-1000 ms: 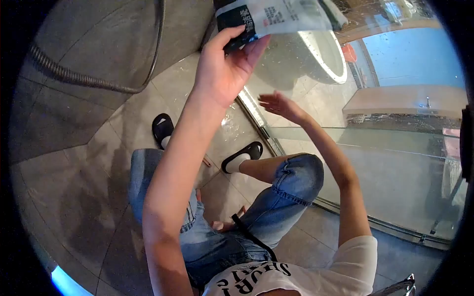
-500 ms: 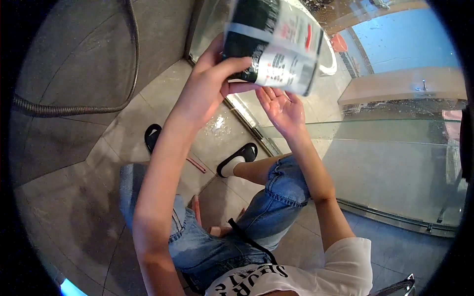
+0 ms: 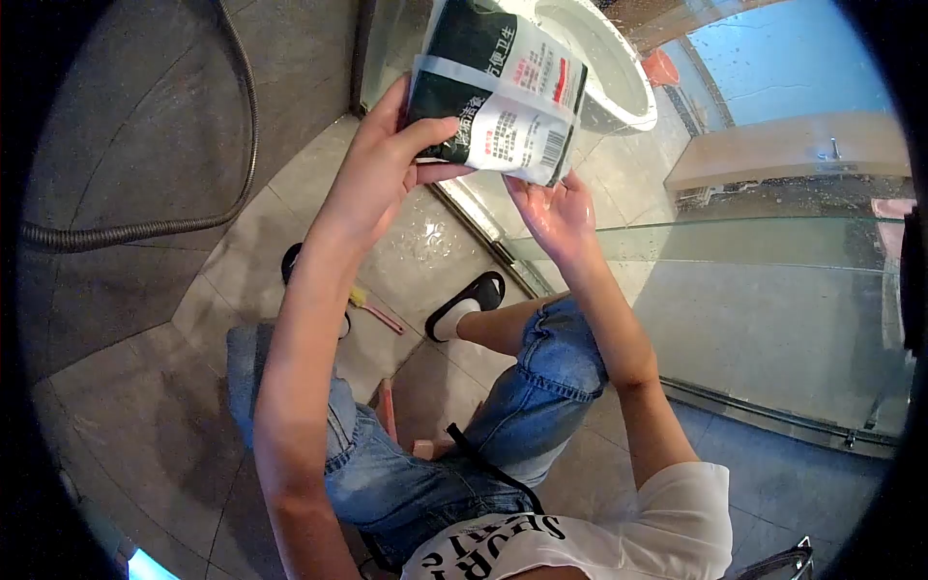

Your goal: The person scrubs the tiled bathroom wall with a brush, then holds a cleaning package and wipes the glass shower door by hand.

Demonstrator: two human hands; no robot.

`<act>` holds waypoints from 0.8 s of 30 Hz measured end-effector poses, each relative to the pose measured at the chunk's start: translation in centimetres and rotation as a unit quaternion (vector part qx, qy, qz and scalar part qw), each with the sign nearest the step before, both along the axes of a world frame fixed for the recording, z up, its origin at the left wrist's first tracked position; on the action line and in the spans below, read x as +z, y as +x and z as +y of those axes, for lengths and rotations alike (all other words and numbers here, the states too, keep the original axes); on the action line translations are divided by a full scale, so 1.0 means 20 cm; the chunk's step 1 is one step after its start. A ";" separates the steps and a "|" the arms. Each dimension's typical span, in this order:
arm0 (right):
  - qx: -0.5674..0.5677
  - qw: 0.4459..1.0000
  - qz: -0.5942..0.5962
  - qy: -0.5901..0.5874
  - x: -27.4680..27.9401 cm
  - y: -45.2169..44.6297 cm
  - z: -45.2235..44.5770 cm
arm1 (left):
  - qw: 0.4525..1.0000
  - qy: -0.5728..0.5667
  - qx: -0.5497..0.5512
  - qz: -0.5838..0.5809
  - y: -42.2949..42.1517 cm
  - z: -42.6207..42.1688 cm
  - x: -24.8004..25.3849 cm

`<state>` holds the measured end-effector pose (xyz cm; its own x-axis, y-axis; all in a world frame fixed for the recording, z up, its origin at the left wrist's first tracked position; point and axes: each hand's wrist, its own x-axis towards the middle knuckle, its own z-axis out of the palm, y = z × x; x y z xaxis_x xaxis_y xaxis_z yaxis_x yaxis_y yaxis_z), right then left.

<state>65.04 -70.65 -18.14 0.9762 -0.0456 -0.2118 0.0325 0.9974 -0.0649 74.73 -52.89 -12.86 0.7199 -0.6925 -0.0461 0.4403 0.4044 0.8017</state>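
My left hand [image 3: 391, 145] grips a black-and-white packet [image 3: 498, 97] by its left side, thumb across the printed front. The packet carries Chinese print, a red mark and a barcode, and a pale band runs across it. Under its lower right corner, my right hand [image 3: 559, 215] is held palm up, wet and shiny. Its fingertips are partly hidden behind the packet's bottom edge, and it does not grip the packet. A pink-handled brush [image 3: 379, 314] with yellow bristles lies on the floor between my slippered feet.
Wet grey tiles [image 3: 425, 237] glisten ahead. A glass shower screen [image 3: 754, 251] and its metal track [image 3: 483, 227] stand to the right. Beyond are a white oval basin [image 3: 633, 97] and a pink cup [image 3: 661, 68]. A shower hose [image 3: 193, 224] hangs at left.
The packet has moved a little left and down with my left hand, and its print is sharper. Its lower edge now covers more of my right fingers. The brush's yellow bristles have come into view.
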 end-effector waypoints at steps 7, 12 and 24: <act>0.023 0.999 -0.024 -0.022 -0.02 0.00 -0.03 | 0.999 0.026 -0.003 -0.023 -0.03 -0.02 -0.01; 0.019 0.999 -0.044 -0.009 -0.02 0.01 -0.03 | 1.000 0.020 0.004 -0.010 -0.05 -0.02 0.00; 0.023 0.997 -0.051 -0.048 0.01 0.00 -0.03 | 0.999 0.006 0.003 -0.033 -0.05 -0.02 -0.02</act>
